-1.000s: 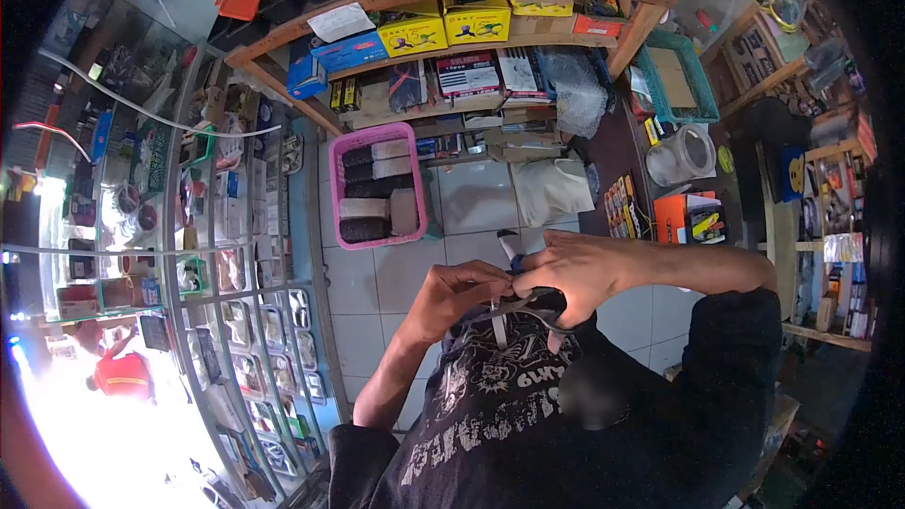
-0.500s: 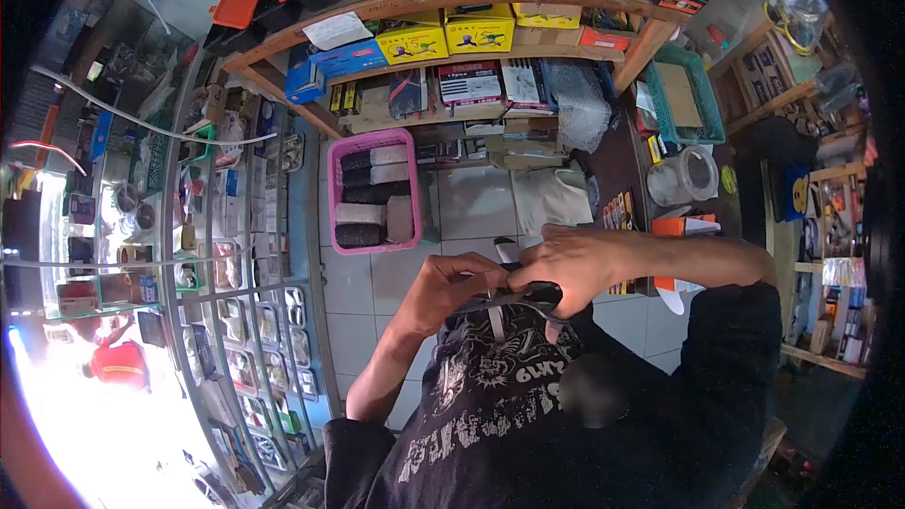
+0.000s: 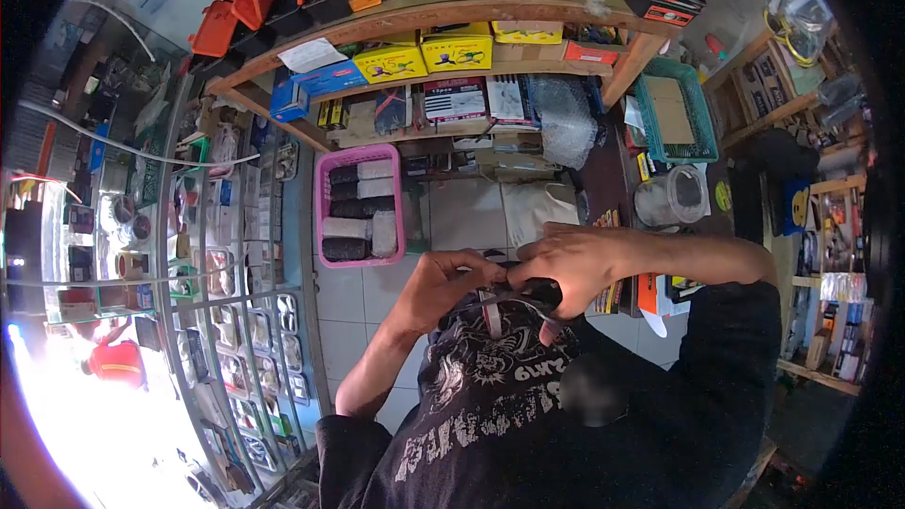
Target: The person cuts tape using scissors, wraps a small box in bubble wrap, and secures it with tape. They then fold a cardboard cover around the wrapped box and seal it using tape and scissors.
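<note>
view shifted, hands near the same spot in front of the shirt

since the last frame the shelf (image 3: 443, 13) and pink basket (image 3: 397, 212) have slid left and down in view; both hands are still close together.

right hand (image 3: 583, 266): fingers and thumb curled, gripping a dark band (image 3: 539, 290). left hand (image 3: 438, 288): fingertips bunched at the band's left end; too small to tell if they pinch it. band sits between the hands, over the top of the black shirt (image 3: 490, 396). pale strip (image 3: 492, 317) hangs just below it.

around: pink basket on the tile floor (image 3: 375, 294), holding dark and pale bundles (image 3: 363, 189). clear tub (image 3: 657, 199) near the green basket (image 3: 709, 123), right side.
</note>
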Tool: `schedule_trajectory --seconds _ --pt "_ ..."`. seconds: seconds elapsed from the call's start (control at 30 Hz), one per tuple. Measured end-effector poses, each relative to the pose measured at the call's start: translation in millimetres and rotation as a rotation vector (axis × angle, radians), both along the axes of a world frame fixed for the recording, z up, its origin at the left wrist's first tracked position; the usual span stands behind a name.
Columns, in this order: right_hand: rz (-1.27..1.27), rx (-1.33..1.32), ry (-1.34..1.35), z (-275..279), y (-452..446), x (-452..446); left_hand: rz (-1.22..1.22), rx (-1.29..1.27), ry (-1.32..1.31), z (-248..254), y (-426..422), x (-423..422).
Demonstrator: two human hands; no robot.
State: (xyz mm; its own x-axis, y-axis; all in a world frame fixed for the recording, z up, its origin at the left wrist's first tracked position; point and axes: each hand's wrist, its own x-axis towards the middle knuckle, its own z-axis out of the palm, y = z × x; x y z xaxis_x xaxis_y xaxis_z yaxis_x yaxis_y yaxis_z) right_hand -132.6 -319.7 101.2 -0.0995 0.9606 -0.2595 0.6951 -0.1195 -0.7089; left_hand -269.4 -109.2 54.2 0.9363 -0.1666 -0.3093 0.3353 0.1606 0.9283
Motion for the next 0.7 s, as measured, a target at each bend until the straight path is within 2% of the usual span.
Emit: schedule_trajectory --seconds 0.2,0.37,0.53,0.6,0.67,0.7 --pt "0.009 -0.014 0.047 4.0 -12.6 16.1 -0.043 0.027 0.045 12.0 -17.4 16.7" --pt "0.005 -0.054 0.075 -13.3 -36.2 27.7 -0.073 0.023 0.06 5.5 -31.5 27.4" --pt "-0.036 0.059 0.014 -5.9 -51.5 31.3 -0.061 -0.102 0.073 9.2 -39.2 38.7" --pt "-0.042 -0.051 0.042 -8.8 -57.4 31.4 -0.059 -0.096 0.061 -2.4 -45.0 40.6" --pt "-0.057 -0.051 0.031 -0.2 -65.7 35.4 -0.046 -0.085 0.036 -9.5 -47.7 42.6" --pt "-0.07 -0.056 0.022 4.3 -70.6 38.3 0.002 -0.167 0.08 -9.8 -47.6 43.8"
